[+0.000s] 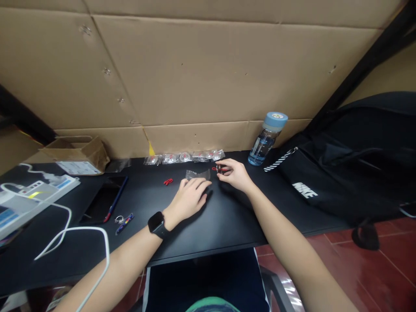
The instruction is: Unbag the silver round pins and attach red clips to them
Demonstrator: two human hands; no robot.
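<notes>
My right hand (236,174) pinches a small, round, dark-looking object with a red cord (219,168) between thumb and fingers, just above the table. What kind of object it is stays too small to make out. My left hand (190,198), with a black watch on the wrist, is held low over the table, fingers stretched out and holding nothing I can see. Its fingertips are next to a clear plastic bag (197,174); whether they touch it I cannot tell. To the left of the bag lies a bundle of red cord (168,182).
Several small clear packets (185,157) line the cardboard wall (208,78). A water bottle (264,141) and black backpack (338,173) stand at right. Leftward are a keyring (125,222), a phone (103,199), a paper bag (78,154), a power strip (39,195) and a white cable (106,247).
</notes>
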